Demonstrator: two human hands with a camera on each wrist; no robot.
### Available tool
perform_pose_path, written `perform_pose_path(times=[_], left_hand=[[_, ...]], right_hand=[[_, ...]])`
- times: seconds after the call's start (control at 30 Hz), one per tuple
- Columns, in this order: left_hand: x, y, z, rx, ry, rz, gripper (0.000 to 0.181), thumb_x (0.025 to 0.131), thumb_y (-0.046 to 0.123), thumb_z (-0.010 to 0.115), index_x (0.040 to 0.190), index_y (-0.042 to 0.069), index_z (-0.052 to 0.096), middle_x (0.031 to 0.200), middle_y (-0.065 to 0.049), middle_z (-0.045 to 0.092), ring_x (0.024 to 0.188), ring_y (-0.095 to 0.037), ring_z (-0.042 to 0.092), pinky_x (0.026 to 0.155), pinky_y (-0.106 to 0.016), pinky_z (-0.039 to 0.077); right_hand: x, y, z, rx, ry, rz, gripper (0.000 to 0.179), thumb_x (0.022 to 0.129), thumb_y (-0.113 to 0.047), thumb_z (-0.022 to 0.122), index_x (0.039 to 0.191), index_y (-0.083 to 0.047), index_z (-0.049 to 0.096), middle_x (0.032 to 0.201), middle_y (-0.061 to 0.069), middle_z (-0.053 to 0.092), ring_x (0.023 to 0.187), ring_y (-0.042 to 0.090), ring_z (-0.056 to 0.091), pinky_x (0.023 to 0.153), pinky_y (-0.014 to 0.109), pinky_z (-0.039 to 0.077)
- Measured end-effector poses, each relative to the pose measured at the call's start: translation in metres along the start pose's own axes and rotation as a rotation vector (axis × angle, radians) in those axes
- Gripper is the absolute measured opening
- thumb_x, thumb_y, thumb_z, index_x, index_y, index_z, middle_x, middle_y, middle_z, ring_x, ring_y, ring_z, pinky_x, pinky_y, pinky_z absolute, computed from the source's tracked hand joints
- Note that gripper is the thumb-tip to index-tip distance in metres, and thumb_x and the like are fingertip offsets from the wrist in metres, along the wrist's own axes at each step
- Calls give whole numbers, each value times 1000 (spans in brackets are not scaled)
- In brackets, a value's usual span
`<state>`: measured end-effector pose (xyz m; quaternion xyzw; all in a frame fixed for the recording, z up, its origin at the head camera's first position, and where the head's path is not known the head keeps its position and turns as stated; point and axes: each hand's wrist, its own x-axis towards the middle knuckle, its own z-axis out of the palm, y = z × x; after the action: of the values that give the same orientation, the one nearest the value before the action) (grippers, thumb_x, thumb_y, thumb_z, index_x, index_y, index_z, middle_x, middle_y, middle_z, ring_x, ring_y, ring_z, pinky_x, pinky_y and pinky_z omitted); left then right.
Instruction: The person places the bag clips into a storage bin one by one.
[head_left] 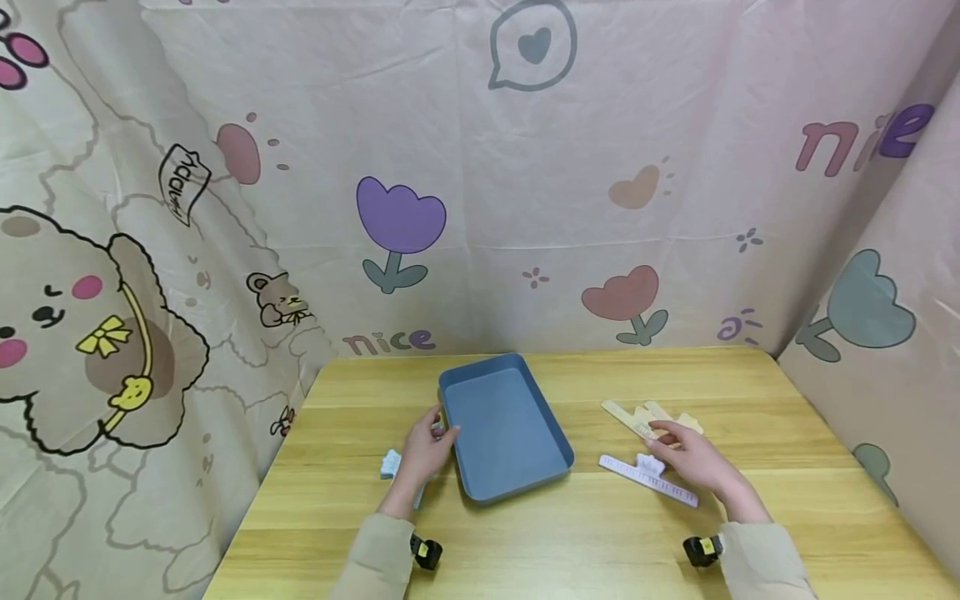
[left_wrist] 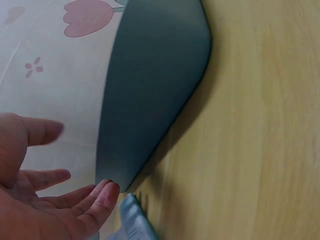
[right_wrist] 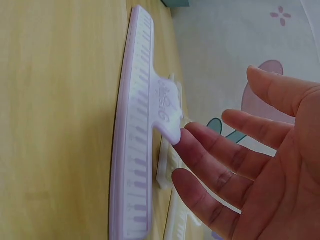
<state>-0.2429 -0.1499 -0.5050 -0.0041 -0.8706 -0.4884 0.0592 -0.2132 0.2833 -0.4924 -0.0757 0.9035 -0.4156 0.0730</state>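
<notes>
In the head view my left hand is at the left edge of a blue rectangular tray, fingers loosely spread; whether it touches the rim is unclear. A light blue long clip lies partly hidden under that wrist, and its ridged bar shows in the left wrist view. My right hand hovers over several long clips, fingers relaxed and apart. A lilac clip with a piano-key pattern is nearest, its handle tab close to the fingertips. Cream clips lie behind it, partly covered by the hand.
The wooden table reaches back to a patterned curtain, which also hangs at both sides. Small black cameras are worn at the wrists. A bit of something yellow shows between the left fingers and the tray.
</notes>
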Motion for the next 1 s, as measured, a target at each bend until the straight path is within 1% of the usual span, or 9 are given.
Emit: perform_pose_path(times=[0.1, 0.17, 0.33, 0.5, 0.63, 0.73, 0.87, 1.0], left_hand=[[2, -2, 5, -3, -4, -1, 56, 90, 5, 64, 142, -6, 45, 127, -29, 55, 102, -33, 61, 86, -46, 52], [3, -3, 7, -4, -16, -13, 55, 90, 2, 61, 142, -6, 45, 127, -28, 56, 103, -33, 62, 87, -46, 51], [7, -7, 9, -7, -36, -37, 53, 92, -1, 58, 142, -9, 43, 126, -28, 56, 106, -36, 62, 88, -45, 52], [11, -8, 9, 13, -30, -26, 50, 90, -2, 59, 138, -12, 46, 115, -26, 61, 103, -38, 63, 87, -46, 52], [14, -8, 9, 10, -50, -36, 51, 90, -2, 58, 138, -12, 46, 112, -24, 62, 102, -35, 62, 86, -46, 52], [16, -9, 8, 9, -68, -44, 52, 88, -3, 57, 138, -12, 46, 111, -23, 61, 100, -31, 62, 83, -43, 52], [18, -9, 8, 13, -85, -51, 54, 87, -4, 57, 139, -12, 45, 108, -20, 61, 92, -25, 61, 78, -38, 52], [19, -9, 7, 3, -96, -55, 54, 86, -5, 56, 139, -11, 46, 105, -19, 60, 86, -22, 59, 73, -35, 50]], right_hand=[[-2, 1, -1, 0, 6, 4, 52, 99, -21, 59, 138, 10, 45, 109, 19, 64, 91, 25, 64, 77, 37, 52], [-3, 3, -1, 6, 4, 7, 51, 99, -20, 59, 137, 11, 45, 108, 18, 64, 89, 24, 64, 76, 37, 51], [-5, 7, 0, 44, -1, 12, 51, 99, -17, 59, 138, 12, 44, 103, 16, 65, 83, 23, 65, 73, 36, 53], [-5, 12, 0, 25, -4, 1, 51, 99, -18, 58, 138, 12, 45, 97, 11, 65, 81, 23, 62, 71, 33, 50], [-5, 15, 0, 16, -8, -13, 47, 99, -16, 57, 136, 12, 47, 92, 9, 65, 77, 22, 59, 69, 30, 46], [-4, 18, 1, 42, -10, -6, 45, 98, -14, 59, 134, 11, 50, 89, 9, 65, 74, 22, 60, 66, 28, 45], [-3, 22, 2, 72, -23, 0, 46, 96, -12, 62, 134, 10, 51, 91, 10, 65, 72, 21, 61, 64, 29, 49], [-4, 22, 3, 69, -33, 8, 45, 94, -10, 64, 133, 10, 52, 94, 11, 65, 74, 22, 61, 63, 31, 51]])
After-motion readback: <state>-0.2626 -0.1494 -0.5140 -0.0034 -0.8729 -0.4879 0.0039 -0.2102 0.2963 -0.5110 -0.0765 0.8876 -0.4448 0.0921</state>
